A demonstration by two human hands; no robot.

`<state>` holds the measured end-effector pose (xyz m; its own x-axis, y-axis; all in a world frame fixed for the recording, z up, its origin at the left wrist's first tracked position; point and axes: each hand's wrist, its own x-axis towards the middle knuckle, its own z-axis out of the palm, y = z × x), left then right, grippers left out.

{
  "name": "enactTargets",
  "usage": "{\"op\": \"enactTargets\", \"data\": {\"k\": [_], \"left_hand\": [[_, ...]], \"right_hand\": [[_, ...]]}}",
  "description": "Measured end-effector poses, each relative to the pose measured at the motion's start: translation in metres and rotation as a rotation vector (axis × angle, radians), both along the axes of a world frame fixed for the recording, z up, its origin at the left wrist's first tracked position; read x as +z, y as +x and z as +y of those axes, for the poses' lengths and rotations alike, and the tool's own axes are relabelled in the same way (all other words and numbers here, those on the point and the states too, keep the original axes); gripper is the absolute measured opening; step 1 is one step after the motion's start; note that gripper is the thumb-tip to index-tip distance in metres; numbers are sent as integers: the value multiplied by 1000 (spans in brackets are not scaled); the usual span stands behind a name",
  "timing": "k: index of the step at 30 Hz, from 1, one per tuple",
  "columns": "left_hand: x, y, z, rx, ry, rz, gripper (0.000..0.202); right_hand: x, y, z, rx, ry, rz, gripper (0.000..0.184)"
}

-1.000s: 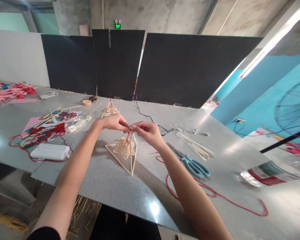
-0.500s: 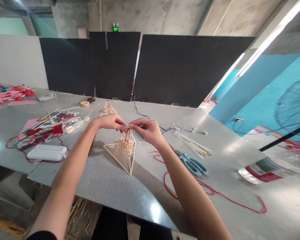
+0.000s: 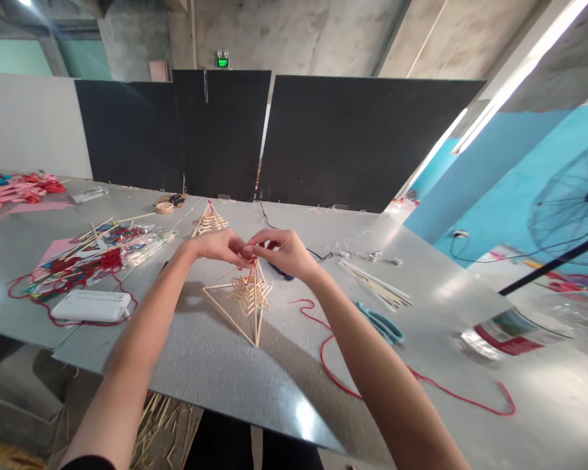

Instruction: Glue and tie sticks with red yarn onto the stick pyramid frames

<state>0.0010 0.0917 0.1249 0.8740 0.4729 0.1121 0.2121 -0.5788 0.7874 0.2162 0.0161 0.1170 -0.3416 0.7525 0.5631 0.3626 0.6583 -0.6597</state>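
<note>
A pyramid frame of thin wooden sticks (image 3: pixel 232 320) stands on the table in front of me, with a smaller stack of sticks inside it. Red string (image 3: pixel 252 262) is wound at its peak, and a piece hangs down inside. My left hand (image 3: pixel 221 247) pinches at the peak from the left, its fingertips closed on the string. From the right, my right hand (image 3: pixel 283 251) meets it with thumb and forefinger pinched at the same spot. The fingertips hide the exact hold. Behind my left hand stands a second stick pyramid (image 3: pixel 210 219) with a red tip.
Blue-handled scissors (image 3: pixel 381 324) and a long red string (image 3: pixel 330 372) lie right of my hands. Beyond are loose sticks (image 3: pixel 377 284) and a clear tub (image 3: pixel 517 331). To the left are a white box (image 3: pixel 92 305) and a pile of yarn and sticks (image 3: pixel 98 258).
My right fingers have moved slightly left over the left fingertips at the peak. The pyramid has turned a little, and the whole view has shifted slightly.
</note>
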Motion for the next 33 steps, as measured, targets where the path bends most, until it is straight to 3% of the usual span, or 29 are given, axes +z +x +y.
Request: {"op": "enactTargets", "data": {"k": [5, 11, 15, 23, 27, 33], "left_hand": [[-4, -1, 3, 18, -5, 12, 22], [-6, 0, 5, 40, 7, 126, 31], [-6, 1, 5, 21, 7, 127, 31], [-6, 1, 9, -43, -33, 115, 29], [-2, 2, 5, -23, -16, 144, 28], [4, 4, -2, -14, -25, 132, 24]], "right_hand": [[16, 6, 16, 39, -139, -44, 23], [11, 9, 34, 74, -286, 0, 25], [-1, 9, 26, 1, -299, 118, 30], [-47, 17, 9, -92, -247, 392, 43], [-34, 9, 16, -102, -223, 404, 44], [-5, -3, 9, 35, -193, 345, 34]]}}
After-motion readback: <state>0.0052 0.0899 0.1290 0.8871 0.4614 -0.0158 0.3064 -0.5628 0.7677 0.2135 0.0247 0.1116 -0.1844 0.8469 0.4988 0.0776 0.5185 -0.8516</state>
